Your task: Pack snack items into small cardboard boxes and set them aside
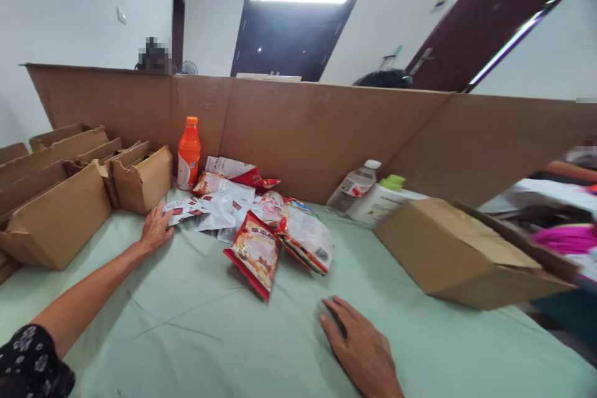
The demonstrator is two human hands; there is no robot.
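My left hand is at the left edge of a white sachet with dark red print, its fingers closed on that edge. The sachet lies at the left end of a heap of silvery white packets. My right hand is apart from everything else, low over the green cloth, thumb and fingers spread with nothing in them. Between the hands lie a red and cream snack bag and a white and red packet. An orange bottle stands upright behind the sachet.
Several open cardboard boxes stand at the left. A clear bottle and a white bottle with a green cap lean at the back right, beside a tilted carton. A cardboard wall closes off the back; a person's head shows beyond it.
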